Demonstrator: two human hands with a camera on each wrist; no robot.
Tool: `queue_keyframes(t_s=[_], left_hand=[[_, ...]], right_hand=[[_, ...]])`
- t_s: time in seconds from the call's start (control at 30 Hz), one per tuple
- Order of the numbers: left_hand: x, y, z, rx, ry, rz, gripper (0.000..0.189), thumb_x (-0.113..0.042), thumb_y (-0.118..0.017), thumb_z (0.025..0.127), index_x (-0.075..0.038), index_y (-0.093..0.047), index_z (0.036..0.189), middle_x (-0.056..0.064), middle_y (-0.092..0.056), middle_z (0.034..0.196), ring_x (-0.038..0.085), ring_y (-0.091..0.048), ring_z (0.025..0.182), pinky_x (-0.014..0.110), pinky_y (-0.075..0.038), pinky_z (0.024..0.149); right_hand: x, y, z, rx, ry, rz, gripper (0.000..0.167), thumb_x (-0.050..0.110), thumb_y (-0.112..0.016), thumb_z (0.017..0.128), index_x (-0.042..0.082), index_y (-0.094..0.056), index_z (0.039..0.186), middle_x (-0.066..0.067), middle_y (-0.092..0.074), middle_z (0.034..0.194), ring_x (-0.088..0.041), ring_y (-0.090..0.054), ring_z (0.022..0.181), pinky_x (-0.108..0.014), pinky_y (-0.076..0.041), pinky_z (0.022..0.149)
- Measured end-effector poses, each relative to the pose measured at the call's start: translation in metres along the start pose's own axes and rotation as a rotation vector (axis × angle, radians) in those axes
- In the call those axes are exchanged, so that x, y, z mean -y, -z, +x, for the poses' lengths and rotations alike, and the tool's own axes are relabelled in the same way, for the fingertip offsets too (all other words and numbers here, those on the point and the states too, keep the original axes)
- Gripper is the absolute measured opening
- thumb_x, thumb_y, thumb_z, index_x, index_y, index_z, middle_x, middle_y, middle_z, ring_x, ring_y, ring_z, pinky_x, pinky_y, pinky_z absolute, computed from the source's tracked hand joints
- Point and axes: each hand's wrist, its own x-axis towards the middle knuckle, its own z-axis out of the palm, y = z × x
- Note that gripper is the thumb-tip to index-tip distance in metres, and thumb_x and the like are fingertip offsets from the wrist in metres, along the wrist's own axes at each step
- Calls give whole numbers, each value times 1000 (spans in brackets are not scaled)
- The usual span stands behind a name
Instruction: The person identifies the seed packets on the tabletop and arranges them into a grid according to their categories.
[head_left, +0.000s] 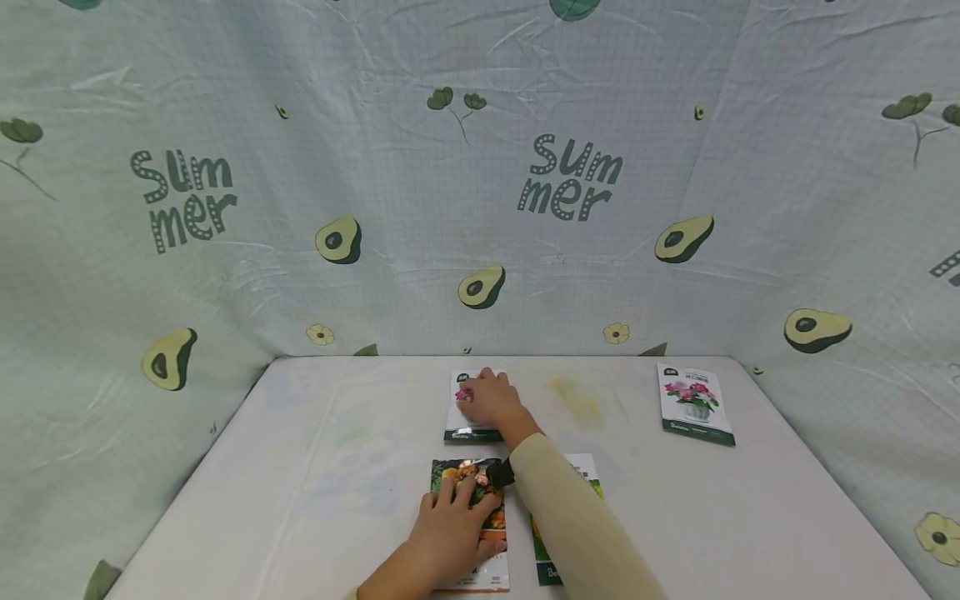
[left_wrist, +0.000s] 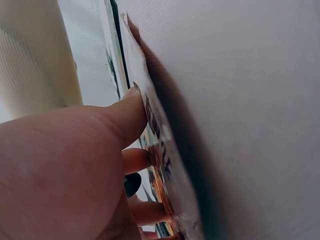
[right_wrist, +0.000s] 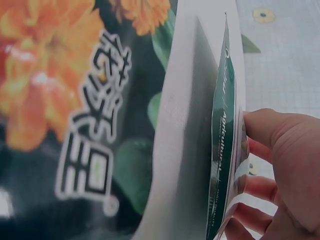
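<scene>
My left hand (head_left: 448,533) rests with spread fingers on a seed packet with orange flowers (head_left: 487,577) at the table's near middle. In the left wrist view, the thumb and fingertips touch that packet's printed face (left_wrist: 165,145). Farther back, my right hand (head_left: 491,402) lies over a white packet (head_left: 459,423) with a pink flower and a dark green bottom band. The right wrist view has its thumb and fingers against the packet's face, with the green band (right_wrist: 223,130) towards the camera. The hand hides much of this packet.
Beneath the right forearm lies another packet (head_left: 547,568), green and yellow, partly hidden. A white packet with pink flowers in a pot (head_left: 693,404) lies at the back right of the white table (head_left: 300,500). A printed cloth (head_left: 405,183) hangs behind.
</scene>
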Motion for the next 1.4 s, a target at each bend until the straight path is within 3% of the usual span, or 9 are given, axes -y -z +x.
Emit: queue_keyframes(t_s=[0.27, 0.63, 1.03, 1.4], left_hand=[[2, -1, -1, 3, -6, -18, 61, -64, -58, 95, -31, -54, 145, 12, -44, 153, 39, -41, 133, 57, -42, 92], [1, 2, 1, 23, 1, -36, 61, -63, -60, 94, -31, -54, 145, 12, -43, 155, 40, -40, 136, 60, -41, 95], [9, -9, 6, -2, -16, -33, 60, -64, -59, 94, -33, -54, 145, 13, -43, 156, 40, -39, 138, 59, -41, 94], [7, -9, 6, 18, -12, -56, 59, -65, -59, 94, -35, -54, 145, 13, -42, 158, 42, -38, 142, 61, -41, 96]], right_hand=[[6, 0, -1, -10, 10, 0, 41, 40, -63, 100, 24, -65, 138, -10, -56, 138, -32, -51, 120, -51, -49, 96], [11, -1, -1, -4, -15, -4, 45, 42, -63, 100, 24, -63, 141, -9, -54, 140, -32, -50, 124, -51, -48, 100], [19, -2, 3, -8, -26, -45, 48, 45, -62, 101, 27, -60, 145, -10, -53, 142, -31, -50, 128, -49, -48, 103], [20, -1, -1, -42, 11, -86, 44, 43, -64, 100, 26, -64, 141, -10, -56, 138, -30, -52, 125, -46, -51, 101]])
